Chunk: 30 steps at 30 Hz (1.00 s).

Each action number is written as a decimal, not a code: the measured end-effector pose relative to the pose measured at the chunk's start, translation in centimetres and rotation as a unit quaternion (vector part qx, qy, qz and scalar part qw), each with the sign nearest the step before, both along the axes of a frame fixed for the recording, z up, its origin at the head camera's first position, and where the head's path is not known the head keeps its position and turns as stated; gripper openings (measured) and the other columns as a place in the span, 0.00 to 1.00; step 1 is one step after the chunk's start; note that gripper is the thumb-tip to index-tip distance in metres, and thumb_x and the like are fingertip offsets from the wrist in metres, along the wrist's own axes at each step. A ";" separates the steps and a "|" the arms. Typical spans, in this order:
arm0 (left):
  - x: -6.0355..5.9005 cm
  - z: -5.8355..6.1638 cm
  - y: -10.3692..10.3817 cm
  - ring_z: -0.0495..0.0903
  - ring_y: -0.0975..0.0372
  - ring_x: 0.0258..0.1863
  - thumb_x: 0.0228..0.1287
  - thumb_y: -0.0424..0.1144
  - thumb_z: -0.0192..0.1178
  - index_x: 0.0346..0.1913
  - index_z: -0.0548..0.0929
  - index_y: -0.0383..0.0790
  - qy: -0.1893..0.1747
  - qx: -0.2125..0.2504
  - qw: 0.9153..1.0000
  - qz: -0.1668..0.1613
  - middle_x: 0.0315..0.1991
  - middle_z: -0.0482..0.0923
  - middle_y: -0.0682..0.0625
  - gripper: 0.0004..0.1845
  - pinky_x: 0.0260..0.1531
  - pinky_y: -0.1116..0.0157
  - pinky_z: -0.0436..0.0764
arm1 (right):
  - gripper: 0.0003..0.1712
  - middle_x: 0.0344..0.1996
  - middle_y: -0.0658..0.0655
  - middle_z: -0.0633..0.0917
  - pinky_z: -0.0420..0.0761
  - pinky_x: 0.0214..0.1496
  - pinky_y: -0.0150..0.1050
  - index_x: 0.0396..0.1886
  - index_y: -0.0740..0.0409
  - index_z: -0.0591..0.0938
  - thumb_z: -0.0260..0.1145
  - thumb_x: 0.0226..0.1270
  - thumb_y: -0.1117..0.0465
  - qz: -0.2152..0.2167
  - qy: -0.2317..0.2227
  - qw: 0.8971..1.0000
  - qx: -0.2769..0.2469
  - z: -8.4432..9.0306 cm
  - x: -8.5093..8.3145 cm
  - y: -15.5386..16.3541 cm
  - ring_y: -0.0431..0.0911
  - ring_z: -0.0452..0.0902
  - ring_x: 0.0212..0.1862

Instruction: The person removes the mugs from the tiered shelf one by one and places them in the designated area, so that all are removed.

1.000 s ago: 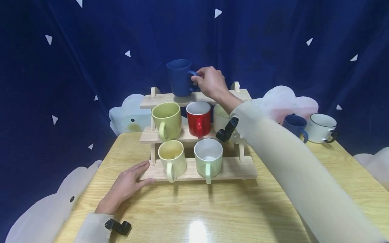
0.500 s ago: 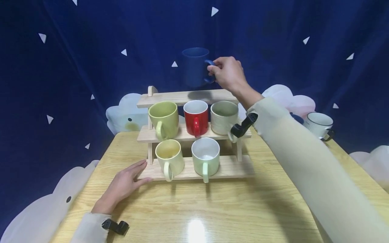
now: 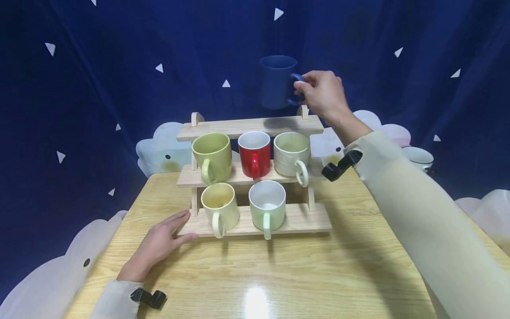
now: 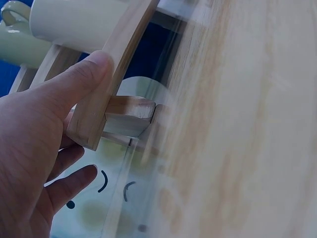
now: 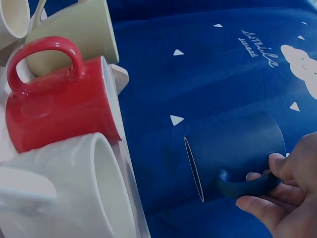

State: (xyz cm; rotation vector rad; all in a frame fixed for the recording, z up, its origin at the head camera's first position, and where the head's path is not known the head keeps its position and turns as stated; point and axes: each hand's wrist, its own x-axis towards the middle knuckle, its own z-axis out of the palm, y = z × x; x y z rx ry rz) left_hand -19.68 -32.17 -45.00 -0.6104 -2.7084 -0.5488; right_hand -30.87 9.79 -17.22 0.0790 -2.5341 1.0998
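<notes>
My right hand (image 3: 324,95) pinches the handle of a dark blue mug (image 3: 276,84), which hangs upright above the right part of the top board of a three-tier wooden rack (image 3: 223,128). In the right wrist view, thumb and fingers close around the blue mug's handle (image 5: 247,187). My left hand (image 3: 159,239) holds the left end of the rack's lowest board, thumb at the front edge, as the left wrist view shows. The middle tier bears a yellow-green mug (image 3: 217,155), a red mug (image 3: 249,155) and a pale green-white mug (image 3: 284,155).
A cream-yellow mug (image 3: 229,215) and a mint-green mug (image 3: 259,217) stand on the lowest tier, handles forward. A white mug (image 3: 416,155) with a dark rim is partly hidden behind the right sleeve. The wooden table (image 3: 223,279) carries the rack; a blue curtain (image 3: 119,66) hangs behind.
My right hand has lifted the blue mug off the top board and carried it up and to the right. My left hand keeps its place on the rack.
</notes>
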 end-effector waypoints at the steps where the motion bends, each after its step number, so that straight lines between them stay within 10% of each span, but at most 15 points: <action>1: 0.0 0.0 0.0 0.74 0.46 0.61 0.56 0.59 0.68 0.65 0.76 0.36 -0.001 -0.001 1.000 0.000 0.65 0.73 0.43 0.39 0.60 0.46 0.72 | 0.22 0.47 0.55 0.87 0.83 0.44 0.32 0.60 0.57 0.81 0.57 0.75 0.50 -0.002 0.001 1.000 -0.002 0.0 0.1 0.3 0.43 0.83 0.44; 30: 0.2 0.0 -0.5 0.74 0.45 0.61 0.57 0.59 0.68 0.64 0.76 0.35 -0.005 -0.003 1.000 0.002 0.65 0.73 0.42 0.39 0.60 0.46 0.71 | 0.24 0.48 0.58 0.85 0.82 0.53 0.36 0.62 0.58 0.79 0.58 0.74 0.49 -0.062 0.016 0.998 -0.027 -2.0 2.7 8.6 0.44 0.82 0.47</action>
